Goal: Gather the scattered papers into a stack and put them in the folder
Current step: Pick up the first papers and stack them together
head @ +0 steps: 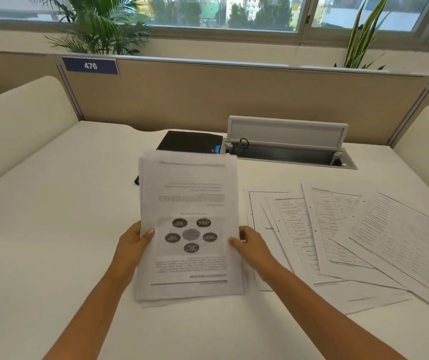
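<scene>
I hold a stack of printed papers (190, 203) at the middle of the white desk; its top sheet shows a diagram of dark ovals, upside down to me. My left hand (133, 242) grips the stack's left edge, thumb on top. My right hand (249, 242) grips its right edge. The stack's sheets are slightly uneven. Several loose sheets (351, 237) lie fanned out and overlapping on the desk to the right. A black folder (190, 141) lies behind the stack, partly hidden by it.
An open cable hatch (288, 149) with a raised grey lid sits in the desk (52, 203) at the back right. A beige partition (234, 94) with a "476" label closes the far edge. Curved cream dividers stand at both sides. Plants stand behind.
</scene>
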Demonstrator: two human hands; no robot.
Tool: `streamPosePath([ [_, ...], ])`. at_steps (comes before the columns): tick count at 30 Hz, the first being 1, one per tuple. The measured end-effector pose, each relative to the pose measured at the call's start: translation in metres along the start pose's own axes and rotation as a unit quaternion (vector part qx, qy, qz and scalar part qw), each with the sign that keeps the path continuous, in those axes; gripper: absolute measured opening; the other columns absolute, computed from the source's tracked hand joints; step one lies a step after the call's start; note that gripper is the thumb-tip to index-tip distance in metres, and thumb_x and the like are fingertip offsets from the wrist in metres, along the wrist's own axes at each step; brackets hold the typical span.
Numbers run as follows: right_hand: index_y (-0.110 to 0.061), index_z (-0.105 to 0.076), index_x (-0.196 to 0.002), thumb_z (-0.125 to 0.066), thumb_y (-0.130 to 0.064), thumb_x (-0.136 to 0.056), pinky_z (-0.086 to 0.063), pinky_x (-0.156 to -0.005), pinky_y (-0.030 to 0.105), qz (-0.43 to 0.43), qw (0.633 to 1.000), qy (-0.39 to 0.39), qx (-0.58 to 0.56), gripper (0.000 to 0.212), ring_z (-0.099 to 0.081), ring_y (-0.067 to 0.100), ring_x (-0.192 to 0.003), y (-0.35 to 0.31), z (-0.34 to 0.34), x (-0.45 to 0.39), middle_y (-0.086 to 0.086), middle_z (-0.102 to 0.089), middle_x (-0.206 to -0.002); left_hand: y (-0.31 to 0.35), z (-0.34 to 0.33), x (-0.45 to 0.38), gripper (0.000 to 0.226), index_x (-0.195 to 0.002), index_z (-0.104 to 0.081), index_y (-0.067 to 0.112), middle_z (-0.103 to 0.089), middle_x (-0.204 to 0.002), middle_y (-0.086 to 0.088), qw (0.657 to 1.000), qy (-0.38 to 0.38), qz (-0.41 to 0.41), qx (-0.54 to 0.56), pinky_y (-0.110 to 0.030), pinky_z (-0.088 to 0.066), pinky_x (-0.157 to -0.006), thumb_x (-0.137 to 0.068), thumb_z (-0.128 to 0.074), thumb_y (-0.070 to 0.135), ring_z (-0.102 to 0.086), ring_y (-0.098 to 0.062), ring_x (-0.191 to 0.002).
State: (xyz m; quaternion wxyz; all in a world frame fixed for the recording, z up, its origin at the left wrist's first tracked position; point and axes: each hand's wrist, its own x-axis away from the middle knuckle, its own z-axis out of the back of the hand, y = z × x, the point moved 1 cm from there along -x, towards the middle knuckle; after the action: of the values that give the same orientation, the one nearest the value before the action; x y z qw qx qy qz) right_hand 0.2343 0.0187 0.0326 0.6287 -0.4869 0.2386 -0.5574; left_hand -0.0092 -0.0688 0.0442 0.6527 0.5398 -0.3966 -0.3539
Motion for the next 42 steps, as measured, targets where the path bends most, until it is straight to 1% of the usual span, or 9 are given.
streamPosePath([
  [6,-0.018,-0.053,-0.101,-0.053,-0.021,-0.092,-0.056,-0.063,0.019,0.151,0.974,0.099,-0.139,0.01,-0.068,0.007,-0.081,-0.041,0.029,0.003,-0.003,-0.068,-0.093,0.043,-0.023,-0.005,0.024,-0.112,-0.06,0.026,-0.071,-0.103,0.01,0.986,0.001,-0.148,0.071,-0.016,-0.054,-0.071,-0.092,-0.048,0.02,-0.067,-0.007,-0.095],
  [10,-0.012,-0.053,-0.114,-0.051,-0.019,-0.093,-0.056,-0.076,0.03,0.183,0.97,0.105,-0.123,0.023,-0.065,0.016,-0.094,-0.04,0.031,0.003,0.001,-0.065,-0.105,0.048,-0.035,-0.01,0.026,-0.105,-0.058,0.033,-0.07,-0.096,0.016,0.983,0.013,-0.176,0.054,-0.012,-0.052,-0.069,-0.093,-0.045,0.013,-0.065,0.0,-0.089],
  [14,-0.017,-0.049,-0.113,-0.054,-0.015,-0.091,-0.051,-0.063,0.012,0.157,0.98,0.091,-0.086,0.023,-0.06,0.01,-0.095,-0.02,0.022,0.005,-0.004,-0.06,-0.103,0.027,-0.049,-0.014,0.027,-0.119,-0.05,0.023,-0.062,-0.103,0.014,0.987,0.01,-0.159,-0.003,-0.007,-0.05,-0.067,-0.092,-0.048,0.019,-0.062,-0.001,-0.094],
  [17,-0.018,-0.045,-0.119,-0.049,-0.013,-0.092,-0.045,-0.059,0.001,0.145,0.984,0.076,-0.073,0.027,-0.056,0.0,-0.088,-0.011,0.017,0.007,-0.013,-0.056,-0.097,0.014,-0.058,-0.013,0.032,-0.126,-0.046,0.015,-0.061,-0.108,0.003,0.99,0.006,-0.138,-0.031,-0.011,-0.048,-0.07,-0.094,-0.044,0.02,-0.058,-0.01,-0.099],
  [22,-0.029,-0.05,-0.105,-0.053,-0.013,-0.088,-0.056,-0.069,0.021,0.128,0.985,0.069,-0.089,0.023,-0.063,0.009,-0.092,-0.005,0.021,0.012,-0.006,-0.063,-0.1,0.011,-0.05,-0.014,0.035,-0.126,-0.047,0.015,-0.061,-0.112,-0.003,0.991,0.025,-0.123,-0.055,-0.028,-0.051,-0.078,-0.092,-0.048,0.023,-0.06,-0.015,-0.097],
  [24,-0.036,-0.048,-0.099,-0.055,-0.012,-0.087,-0.054,-0.066,0.017,0.105,0.989,0.063,-0.085,0.027,-0.063,0.006,-0.089,0.004,0.019,0.018,-0.011,-0.063,-0.098,0.003,-0.044,-0.015,0.035,-0.124,-0.048,0.015,-0.061,-0.115,-0.008,0.993,0.014,-0.077,-0.083,-0.038,-0.051,-0.082,-0.091,-0.051,0.023,-0.06,-0.022,-0.098],
  [29,-0.021,-0.046,-0.127,-0.051,-0.012,-0.089,-0.047,-0.059,0.005,0.032,0.996,0.068,-0.05,0.039,-0.058,0.001,-0.087,0.033,0.005,0.031,-0.006,-0.06,-0.105,-0.028,-0.045,-0.01,0.042,-0.127,-0.043,0.007,-0.057,-0.124,-0.015,0.976,0.007,0.019,-0.215,-0.031,-0.042,-0.078,-0.089,-0.055,0.019,-0.055,-0.024,-0.098],
  [35,-0.023,-0.04,-0.133,-0.054,-0.017,-0.089,-0.041,-0.059,-0.004,0.03,0.999,0.041,0.004,0.047,-0.053,-0.001,-0.086,0.038,-0.006,0.045,-0.007,-0.059,-0.113,-0.043,-0.038,-0.008,0.048,-0.13,-0.04,0.009,-0.057,-0.127,-0.013,0.947,-0.011,0.051,-0.316,-0.032,-0.04,-0.078,-0.087,-0.057,0.023,-0.055,-0.031,-0.111],
  [42,-0.02,-0.033,-0.134,-0.058,-0.026,-0.087,-0.049,-0.088,0.028,0.001,0.995,0.014,0.099,0.053,-0.057,0.018,-0.11,0.036,-0.003,0.051,0.0,-0.056,-0.127,-0.047,-0.031,0.001,0.052,-0.131,-0.04,0.011,-0.058,-0.125,-0.012,0.931,-0.018,0.067,-0.36,-0.033,-0.042,-0.075,-0.086,-0.057,0.03,-0.057,-0.031,-0.108],
])
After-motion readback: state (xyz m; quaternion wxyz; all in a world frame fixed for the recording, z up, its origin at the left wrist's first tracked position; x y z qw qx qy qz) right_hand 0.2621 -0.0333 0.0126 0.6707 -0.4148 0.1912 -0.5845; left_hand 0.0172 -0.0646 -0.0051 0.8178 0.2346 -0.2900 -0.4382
